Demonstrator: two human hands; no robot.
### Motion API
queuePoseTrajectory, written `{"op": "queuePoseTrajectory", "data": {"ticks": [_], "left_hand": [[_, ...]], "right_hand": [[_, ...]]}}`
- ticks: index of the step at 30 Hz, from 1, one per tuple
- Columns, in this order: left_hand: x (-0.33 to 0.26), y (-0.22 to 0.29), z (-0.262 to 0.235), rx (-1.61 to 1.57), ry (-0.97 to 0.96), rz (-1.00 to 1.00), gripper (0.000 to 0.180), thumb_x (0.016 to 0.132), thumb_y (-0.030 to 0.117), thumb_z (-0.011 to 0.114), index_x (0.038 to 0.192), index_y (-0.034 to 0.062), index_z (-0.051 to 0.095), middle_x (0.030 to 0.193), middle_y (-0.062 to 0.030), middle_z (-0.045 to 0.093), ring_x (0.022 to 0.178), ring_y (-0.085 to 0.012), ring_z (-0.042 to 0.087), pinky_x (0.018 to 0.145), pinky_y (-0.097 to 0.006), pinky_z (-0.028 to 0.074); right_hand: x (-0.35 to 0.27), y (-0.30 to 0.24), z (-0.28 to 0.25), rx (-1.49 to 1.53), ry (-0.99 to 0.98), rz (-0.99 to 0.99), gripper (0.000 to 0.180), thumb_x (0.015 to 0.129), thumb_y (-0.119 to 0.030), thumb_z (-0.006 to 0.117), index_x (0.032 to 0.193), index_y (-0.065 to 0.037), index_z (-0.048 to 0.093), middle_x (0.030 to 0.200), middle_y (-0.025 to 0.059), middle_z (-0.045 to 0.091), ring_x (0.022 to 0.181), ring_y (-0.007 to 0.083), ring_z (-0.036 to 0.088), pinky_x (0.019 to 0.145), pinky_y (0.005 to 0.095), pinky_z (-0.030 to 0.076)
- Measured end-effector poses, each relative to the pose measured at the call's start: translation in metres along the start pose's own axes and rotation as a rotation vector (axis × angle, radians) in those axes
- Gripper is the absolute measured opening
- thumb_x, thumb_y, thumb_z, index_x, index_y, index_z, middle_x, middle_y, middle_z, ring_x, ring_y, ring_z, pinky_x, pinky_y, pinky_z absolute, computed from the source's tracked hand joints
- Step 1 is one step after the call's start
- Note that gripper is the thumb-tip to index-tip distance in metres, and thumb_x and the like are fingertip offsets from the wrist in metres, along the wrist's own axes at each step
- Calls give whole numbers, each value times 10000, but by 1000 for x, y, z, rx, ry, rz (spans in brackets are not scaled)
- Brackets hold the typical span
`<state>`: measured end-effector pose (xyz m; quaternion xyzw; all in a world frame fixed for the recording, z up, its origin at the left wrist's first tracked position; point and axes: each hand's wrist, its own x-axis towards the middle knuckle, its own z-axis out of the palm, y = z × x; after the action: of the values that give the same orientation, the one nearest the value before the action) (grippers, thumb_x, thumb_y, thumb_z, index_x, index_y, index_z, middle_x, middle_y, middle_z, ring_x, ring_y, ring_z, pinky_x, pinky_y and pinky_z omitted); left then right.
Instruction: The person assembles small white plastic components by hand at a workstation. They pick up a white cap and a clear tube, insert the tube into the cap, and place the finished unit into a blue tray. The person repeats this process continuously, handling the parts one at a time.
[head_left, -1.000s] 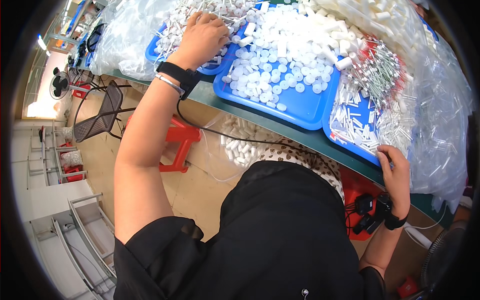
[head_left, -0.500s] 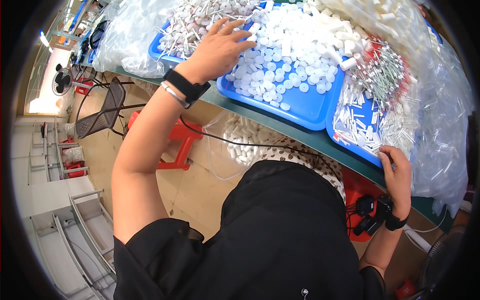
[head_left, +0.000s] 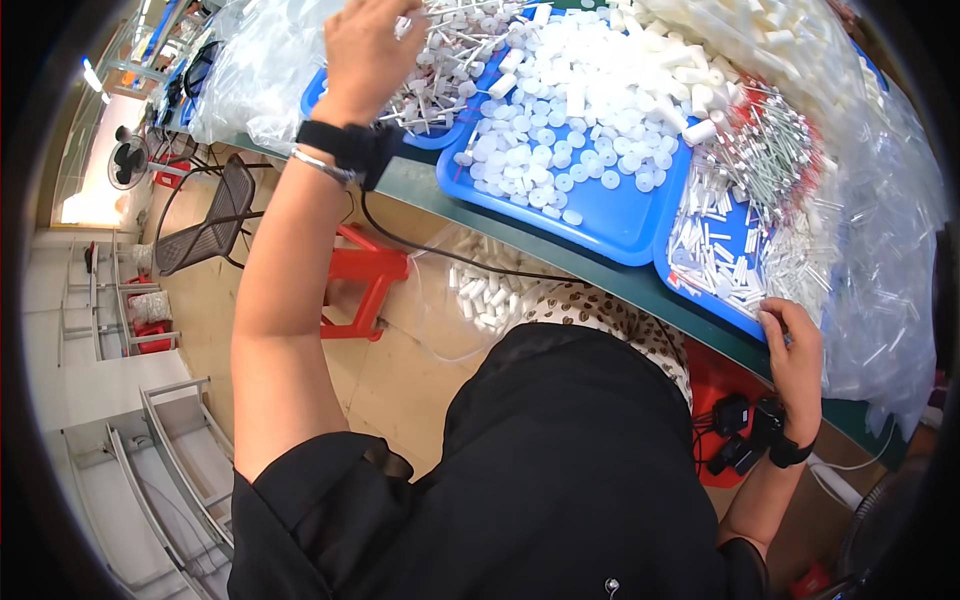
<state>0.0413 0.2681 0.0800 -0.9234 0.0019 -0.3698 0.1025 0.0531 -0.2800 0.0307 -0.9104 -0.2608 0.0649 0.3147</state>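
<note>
My left hand (head_left: 368,52) reaches far over the left blue tray (head_left: 316,100), above a pile of white stick-shaped parts (head_left: 450,70); its fingertips run off the top edge, so any grip is hidden. A black band sits on that wrist. My right hand (head_left: 796,345) rests at the near corner of the right blue tray (head_left: 742,228), fingers curled on its rim beside small white tubes (head_left: 715,255). Between them, the middle blue tray (head_left: 620,225) holds many white round caps (head_left: 560,130).
Thin red- and green-tipped tubes (head_left: 780,140) pile up on the right tray. Clear plastic bags (head_left: 890,250) of parts crowd the green table (head_left: 430,190). Below the table edge are a red stool (head_left: 365,280), a black chair (head_left: 205,230) and a bag of white tubes (head_left: 490,290).
My left hand has lifted from the stick pile and moved farther up and away over the left tray. My right hand has stayed at the right tray's corner.
</note>
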Motion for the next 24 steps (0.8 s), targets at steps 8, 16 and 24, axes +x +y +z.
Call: {"op": "queuePoseTrajectory", "data": {"ticks": [8,16,24], "left_hand": [[-23,9,-19,-40,-73,-1,207,819,210,771,1015,161,729,1165,-37,653,1056,-290,571,889,-450,441],[-89,79,-42,-194,-480,11,154,789,174,763,912,128,683,992,-38,603,971,-267,540,834,-400,393],[-92,68,-37,-396,-523,-53,103,845,130,719,934,106,674,932,-53,628,956,-245,566,871,-365,399]], "right_hand": [[0,3,1,19,-19,38,135,935,-47,636,1038,37,659,939,143,689,853,229,647,792,309,494],[0,3,1,-9,-15,29,133,930,-45,637,1034,34,661,938,154,687,846,250,651,783,323,499],[-1,3,2,10,-7,41,136,929,-54,643,1033,31,663,946,164,689,831,275,657,766,339,511]]}}
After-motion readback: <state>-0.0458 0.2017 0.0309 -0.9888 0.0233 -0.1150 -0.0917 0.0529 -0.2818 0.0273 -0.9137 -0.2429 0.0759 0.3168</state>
